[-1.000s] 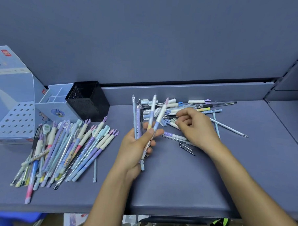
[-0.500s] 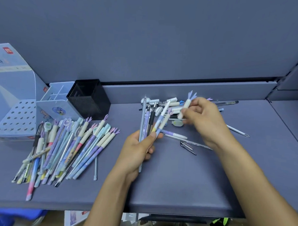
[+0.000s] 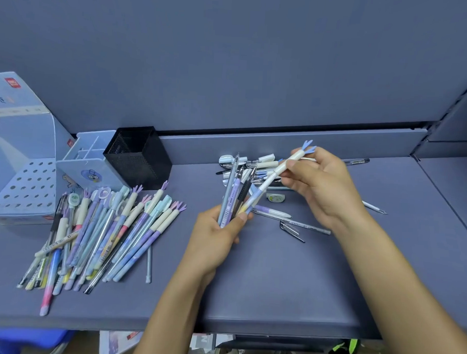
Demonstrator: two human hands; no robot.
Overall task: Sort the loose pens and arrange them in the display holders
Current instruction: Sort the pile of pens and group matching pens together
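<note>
From my seat I read the left hand point(image 3: 219, 237) as wrapped round a bunch of pens point(image 3: 232, 201), fingers curled and the thumb pressed across the front, with the shafts fanning up toward 12 o'clock. The right hand point(image 3: 325, 186) pinches a white-and-blue pen point(image 3: 265, 183) near its forked top between thumb and fingertips. The relation that counts is this pen's line: its long axis runs from 1 o'clock at the forked top down to 7 o'clock, where its tip meets the bunch just beside the left thumb, so I judge it is about to be slid in among the others. The loose heap point(image 3: 257, 164) lies on the shelf point(image 3: 275, 285) at 12 o'clock from the left hand and just under the right, which makes the right hand the nearer picker. The sorted pile point(image 3: 104, 232) lies at 9 o'clock. Beyond it, at about 10 o'clock, stand the black mesh cup point(image 3: 138, 156), the pale divided holder point(image 3: 91, 165) and the perforated box point(image 3: 26, 186), so the left hand is nearer to them. A clear pen point(image 3: 309, 227) and a loose clip point(image 3: 291, 231) lie between my two wrists. I cannot count the pens in the bunch, since their lower ends are buried in the palm. The right hand covers part of the heap, the frame edge cuts the box, and the cup's inside is too dark to read.
</note>
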